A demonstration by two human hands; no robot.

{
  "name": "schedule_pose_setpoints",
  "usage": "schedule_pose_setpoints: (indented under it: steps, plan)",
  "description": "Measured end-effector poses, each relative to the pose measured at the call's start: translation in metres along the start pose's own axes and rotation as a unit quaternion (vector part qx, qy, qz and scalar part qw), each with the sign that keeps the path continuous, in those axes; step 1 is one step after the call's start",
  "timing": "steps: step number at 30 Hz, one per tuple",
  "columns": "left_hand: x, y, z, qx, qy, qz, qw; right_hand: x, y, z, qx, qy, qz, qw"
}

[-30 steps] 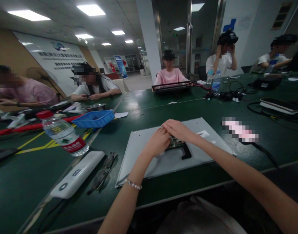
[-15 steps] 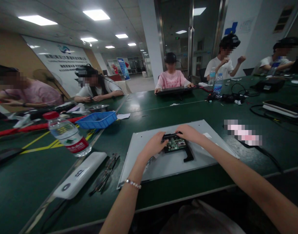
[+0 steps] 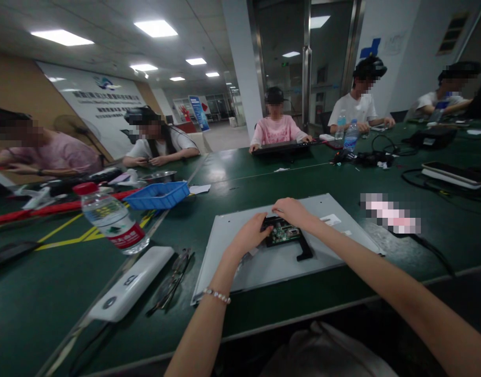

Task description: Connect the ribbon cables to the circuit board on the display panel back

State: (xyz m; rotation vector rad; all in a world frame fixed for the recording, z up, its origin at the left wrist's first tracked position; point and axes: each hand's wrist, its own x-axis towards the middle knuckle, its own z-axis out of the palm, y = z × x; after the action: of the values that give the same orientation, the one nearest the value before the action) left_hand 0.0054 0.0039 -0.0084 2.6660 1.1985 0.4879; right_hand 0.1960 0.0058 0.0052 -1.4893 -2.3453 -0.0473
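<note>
A flat grey metal panel (image 3: 232, 272) lies on the green table before me. On it rests a black bracket (image 3: 306, 251) around a green circuit board (image 3: 282, 234). My left hand (image 3: 250, 234) grips the bracket's left side, its thumb at the board's edge. At the bracket's top edge is my right hand (image 3: 291, 210), with its fingers pressed together. What its fingertips hold, if anything, is too small to make out.
Left of the panel are folded glasses (image 3: 172, 283), a white power bank (image 3: 132, 283) with a cable, a water bottle (image 3: 110, 220) and a blue tray (image 3: 157, 195). A blurred pink object (image 3: 390, 213) lies right. Several people sit around the table.
My right hand has shifted left along the bracket's top edge, toward my left hand. My left hand has hardly moved. A person at the back right has lowered their hands to the table.
</note>
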Motion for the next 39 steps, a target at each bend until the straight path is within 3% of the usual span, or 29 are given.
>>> schedule_pose_setpoints:
  steps: [5, 21, 26, 30, 34, 39]
  plan:
    - [0.0, 0.002, -0.002, -0.017, 0.011, 0.028, 0.999, 0.005, -0.013, 0.009, -0.017, -0.03, -0.016, 0.999]
    - [-0.001, -0.005, 0.003, 0.005, 0.008, 0.014, 1.0, 0.001, 0.0, 0.013, 0.074, -0.02, -0.024, 0.997]
    - [-0.003, -0.001, 0.001, 0.005, 0.005, 0.0, 1.0, -0.011, 0.024, -0.008, 0.117, -0.011, -0.004, 0.993]
    - [-0.003, 0.005, -0.002, 0.013, 0.013, 0.015, 1.0, -0.039, 0.054, -0.023, 0.145, -0.022, 0.041, 0.988]
    - [-0.001, 0.017, -0.006, 0.019, 0.029, 0.028, 0.999, -0.068, 0.076, -0.019, 0.197, -0.053, 0.088, 0.975]
    - [0.0, 0.039, -0.01, 0.007, 0.036, 0.06, 0.998, -0.082, 0.078, -0.008, 0.225, -0.06, 0.114, 0.966]
